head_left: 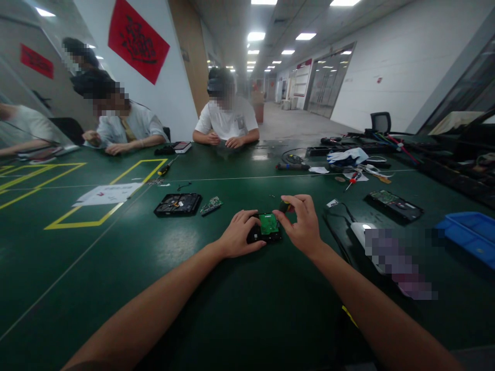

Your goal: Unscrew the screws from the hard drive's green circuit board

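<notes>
A hard drive (275, 237) lies on the green table in front of me, its green circuit board (269, 223) facing up. My left hand (240, 235) grips the drive's left end, fingers over the top and thumb along the near edge. Between the thumb and fingers of my right hand (303, 222) is the dark handle of a screwdriver (285, 206), held over the drive's right edge. The tool's tip is too small to make out. A few tiny parts, perhaps screws, lie just beyond the drive.
Left of my hands are another opened drive (178, 204) and a loose circuit board (211, 205). At right lie a further drive (394, 205), a blue bin (469, 234), a cable and a pale device (371, 247). Several people sit across the table (154, 288).
</notes>
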`<state>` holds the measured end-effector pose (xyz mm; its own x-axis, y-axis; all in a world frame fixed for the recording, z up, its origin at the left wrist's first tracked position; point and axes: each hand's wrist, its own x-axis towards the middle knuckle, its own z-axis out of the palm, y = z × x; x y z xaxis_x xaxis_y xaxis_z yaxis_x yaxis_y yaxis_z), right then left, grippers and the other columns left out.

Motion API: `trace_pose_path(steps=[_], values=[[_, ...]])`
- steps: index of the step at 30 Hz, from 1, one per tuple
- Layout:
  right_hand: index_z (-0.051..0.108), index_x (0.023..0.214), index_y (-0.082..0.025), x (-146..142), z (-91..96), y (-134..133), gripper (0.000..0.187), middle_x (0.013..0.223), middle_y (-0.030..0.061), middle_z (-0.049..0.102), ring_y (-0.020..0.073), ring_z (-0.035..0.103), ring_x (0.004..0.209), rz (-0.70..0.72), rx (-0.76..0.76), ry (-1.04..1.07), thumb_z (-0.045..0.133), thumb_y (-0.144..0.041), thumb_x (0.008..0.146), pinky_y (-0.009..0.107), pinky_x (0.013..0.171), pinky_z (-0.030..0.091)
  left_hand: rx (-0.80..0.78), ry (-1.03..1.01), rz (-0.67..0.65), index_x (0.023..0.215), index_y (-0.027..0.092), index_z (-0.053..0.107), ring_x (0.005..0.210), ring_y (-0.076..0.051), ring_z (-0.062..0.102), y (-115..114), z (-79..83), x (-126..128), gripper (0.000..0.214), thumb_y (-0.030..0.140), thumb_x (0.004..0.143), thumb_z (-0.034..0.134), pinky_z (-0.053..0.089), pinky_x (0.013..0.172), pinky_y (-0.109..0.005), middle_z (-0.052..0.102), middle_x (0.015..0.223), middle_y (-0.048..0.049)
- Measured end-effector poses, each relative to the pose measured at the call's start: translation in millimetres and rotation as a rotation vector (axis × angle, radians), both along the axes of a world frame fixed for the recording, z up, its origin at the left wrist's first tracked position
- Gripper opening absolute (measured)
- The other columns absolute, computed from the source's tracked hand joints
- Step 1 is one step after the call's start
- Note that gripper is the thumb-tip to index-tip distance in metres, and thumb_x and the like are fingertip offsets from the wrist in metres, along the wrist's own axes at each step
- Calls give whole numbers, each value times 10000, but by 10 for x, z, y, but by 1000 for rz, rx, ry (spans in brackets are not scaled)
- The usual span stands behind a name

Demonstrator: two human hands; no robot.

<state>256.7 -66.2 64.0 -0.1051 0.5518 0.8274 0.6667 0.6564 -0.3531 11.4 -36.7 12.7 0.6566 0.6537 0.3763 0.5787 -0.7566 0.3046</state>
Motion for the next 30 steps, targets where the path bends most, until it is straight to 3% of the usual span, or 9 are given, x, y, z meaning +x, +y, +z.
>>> trace_pose_path(steps=[7,15,20,26,30], values=[[507,1464,-333,20,-32,-12,468,1259,96,627,266,664,1040,42,-2,-7,595,-251,1011,482,897,615,-5,-16,-20,1377,258,569,1428,-376,453,9,-8,-1,617,535,854,741,340,1201,-604,493,1517,-163],[463,1502,-324,9,-41,-20,489,1360,108,603,283,635,1200,135,-47,-37,546,-243,1027,509,1001,586,13,-15,-21,1342,252,591,1414,-365,473,16,-21,8,572,517,857,740,357,1194,-586,523,1488,-160],[547,1390,-332,24,-60,1,416,1194,94,590,272,648,1057,77,-21,-27,660,-310,991,480,891,612,10,-2,-14,1338,253,601,1410,-365,476,23,-26,4,572,538,861,734,361,1195,-589,527,1486,-153],[440,1504,-317,53,-73,-13,500,1335,100,632,269,672,1109,123,-67,2,543,-216,1025,508,990,580,22,2,-18,1339,235,601,1418,-350,471,23,-30,-3,558,534,882,716,369,1199,-563,522,1490,-162],[452,1501,-323,53,-73,-17,516,1347,109,596,274,647,1137,120,-46,-3,576,-227,1010,502,968,589,12,6,-15,1350,249,596,1425,-357,465,23,-37,-1,569,539,876,723,367,1195,-578,521,1496,-154]])
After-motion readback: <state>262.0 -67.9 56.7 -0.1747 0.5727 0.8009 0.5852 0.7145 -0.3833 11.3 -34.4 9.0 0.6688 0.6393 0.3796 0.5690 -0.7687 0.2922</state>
